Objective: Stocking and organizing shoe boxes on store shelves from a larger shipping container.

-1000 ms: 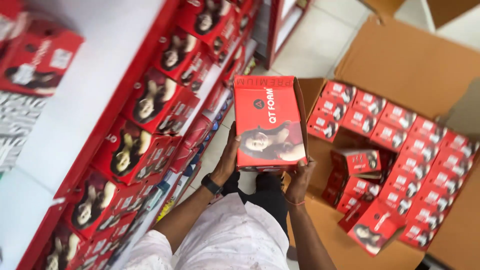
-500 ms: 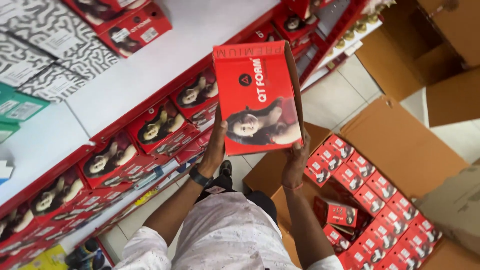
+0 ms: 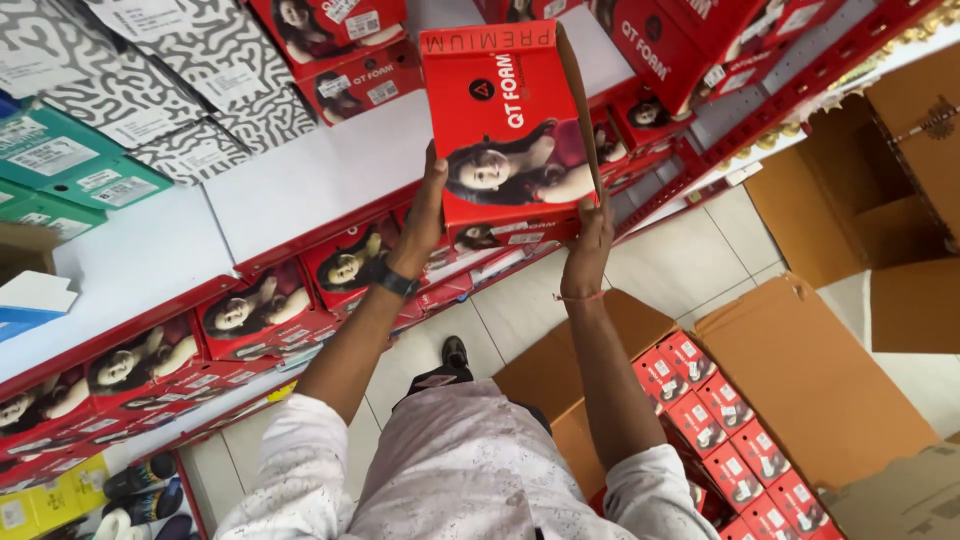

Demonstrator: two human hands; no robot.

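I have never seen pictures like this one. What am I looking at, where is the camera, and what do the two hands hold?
There is no machine here. A person wears a camera on the head, and it looks down over their own chest and arms, so the view seems tilted. The left hand and the right hand both hold one red box with a photo of a person on its lid, one hand at each lower side, raised in front of a white shelf with red edges. On the shelves lie more red boxes of the same kind, some boxes with a black and white pattern, and green boxes. On the tiled floor stands an open cardboard carton filled with rows of small red boxes. The left wrist wears a dark band.
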